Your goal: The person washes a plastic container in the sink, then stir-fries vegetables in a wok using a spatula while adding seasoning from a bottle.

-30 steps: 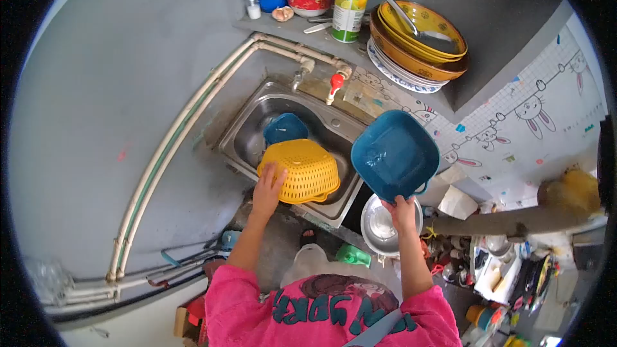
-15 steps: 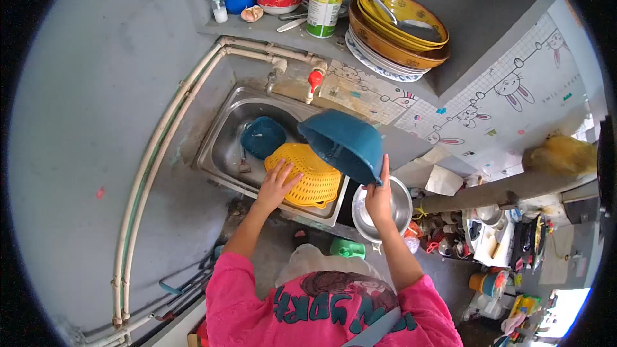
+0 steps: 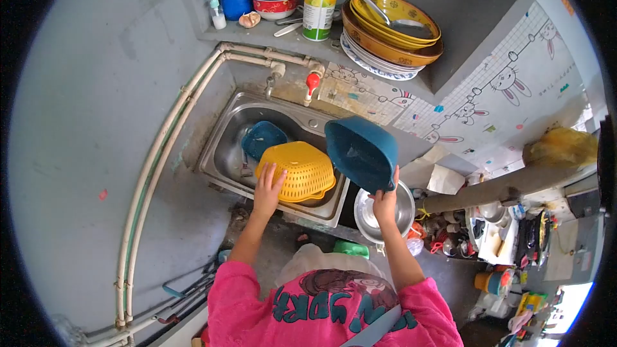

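A yellow perforated basket (image 3: 297,170) lies upside down over the right part of the steel sink (image 3: 222,130). My left hand (image 3: 267,194) is on its left side, fingers wrapped on the basket's surface. To the right, my right hand (image 3: 385,204) grips the near edge of a large blue basin (image 3: 361,151), which is tilted above the sink's right edge. A smaller blue container (image 3: 263,139) sits inside the sink at the left, with a small brush-like item below it.
A red-handled tap (image 3: 312,82) and another tap stand behind the sink. Above, a shelf holds a detergent bottle (image 3: 320,3), yellow bowls (image 3: 402,22) and a blue utensil cup (image 3: 236,1). A metal bowl (image 3: 405,211) is right of the sink.
The blue basin has gone from facing up to tilted, moving left over the sink's edge, then slightly right again. My left hand remains on the yellow basket, which has shifted slightly.
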